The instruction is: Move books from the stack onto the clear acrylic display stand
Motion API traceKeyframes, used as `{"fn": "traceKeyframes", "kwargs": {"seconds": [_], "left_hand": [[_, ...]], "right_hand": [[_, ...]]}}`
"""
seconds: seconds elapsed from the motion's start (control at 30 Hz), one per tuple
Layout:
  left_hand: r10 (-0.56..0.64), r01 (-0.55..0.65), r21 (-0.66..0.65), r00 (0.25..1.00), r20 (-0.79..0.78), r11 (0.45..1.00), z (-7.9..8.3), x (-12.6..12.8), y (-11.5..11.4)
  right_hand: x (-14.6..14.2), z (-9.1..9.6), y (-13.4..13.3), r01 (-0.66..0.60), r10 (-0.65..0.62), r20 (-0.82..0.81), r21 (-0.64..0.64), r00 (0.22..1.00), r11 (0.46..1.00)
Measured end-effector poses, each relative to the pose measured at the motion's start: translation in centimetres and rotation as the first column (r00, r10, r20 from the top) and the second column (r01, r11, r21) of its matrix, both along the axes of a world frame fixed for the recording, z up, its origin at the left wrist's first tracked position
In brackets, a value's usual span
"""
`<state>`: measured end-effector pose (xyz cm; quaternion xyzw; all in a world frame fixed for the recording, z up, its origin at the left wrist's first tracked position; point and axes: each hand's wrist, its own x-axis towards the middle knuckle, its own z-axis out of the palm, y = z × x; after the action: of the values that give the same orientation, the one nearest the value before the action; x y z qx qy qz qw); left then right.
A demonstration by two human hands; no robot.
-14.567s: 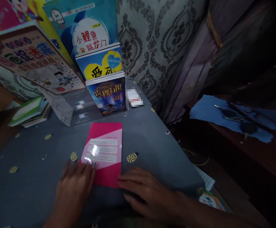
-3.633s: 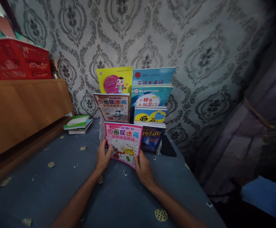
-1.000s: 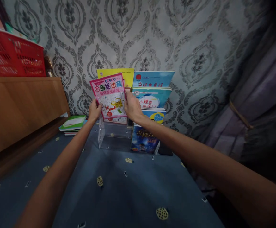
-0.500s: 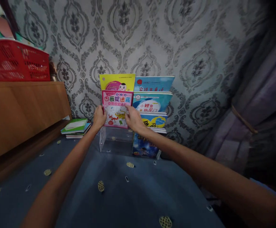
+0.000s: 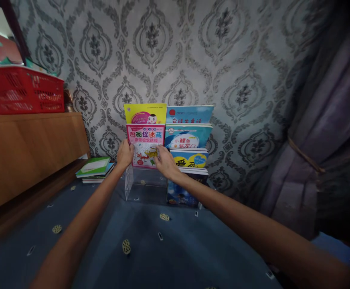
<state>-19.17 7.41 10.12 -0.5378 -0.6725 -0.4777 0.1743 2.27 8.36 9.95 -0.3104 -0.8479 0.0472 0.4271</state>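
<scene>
A pink picture book (image 5: 146, 134) stands upright in the left column of a clear acrylic rack (image 5: 146, 188), its lower half looking paler as if behind a clear panel. Round its left edge are the closed fingers of my left hand (image 5: 125, 154). My right hand (image 5: 165, 161) grips its lower right side, thumb and finger on the cover. Behind it rises a yellow book (image 5: 146, 112). The right column holds a light blue book (image 5: 189, 114), a teal book (image 5: 189, 136), a blue-and-yellow book (image 5: 189, 157) and a dark blue book (image 5: 181, 194), partly behind my right wrist.
Several books (image 5: 95, 168) lie stacked on the patterned blue cloth (image 5: 144, 257), left of the rack. Further left, a red basket (image 5: 24, 90) sits on a wooden cabinet (image 5: 36, 140). Patterned wallpaper stands behind, and a tied purple curtain (image 5: 307, 160) hangs at right.
The view has tipped up a little, so everything sits lower in the picture. Both hands stay at the pink book, the right one slightly lower on its cover.
</scene>
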Motion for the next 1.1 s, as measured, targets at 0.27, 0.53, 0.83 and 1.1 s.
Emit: {"fn": "traceKeyframes", "kwargs": {"seconds": [0.27, 0.53, 0.83, 1.1], "left_hand": [[-0.011, 0.011, 0.008, 1.000, 0.004, 1.000, 0.2, -0.8, 0.8], [-0.005, 0.005, 0.006, 1.000, -0.019, 1.000, 0.2, -0.8, 0.9], [-0.031, 0.031, -0.001, 0.998, -0.058, 1.000, 0.5, -1.9, 1.0], [-0.091, 0.089, -0.032, 0.992, -0.086, 0.996, 1.0, -3.0, 0.9]], "right_hand": [[-0.5, -0.1, 0.7, 0.004, -0.004, 0.001, -0.020, 1.000, 1.000], [-1.0, -0.6, 1.0, 0.003, -0.003, -0.003, -0.022, 1.000, 1.000], [-1.3, -0.7, 1.2, -0.012, 0.013, 0.011, -0.026, 1.000, 1.000], [-1.6, -0.7, 0.8, -0.053, 0.053, 0.021, -0.032, 0.998, 0.998]]}}
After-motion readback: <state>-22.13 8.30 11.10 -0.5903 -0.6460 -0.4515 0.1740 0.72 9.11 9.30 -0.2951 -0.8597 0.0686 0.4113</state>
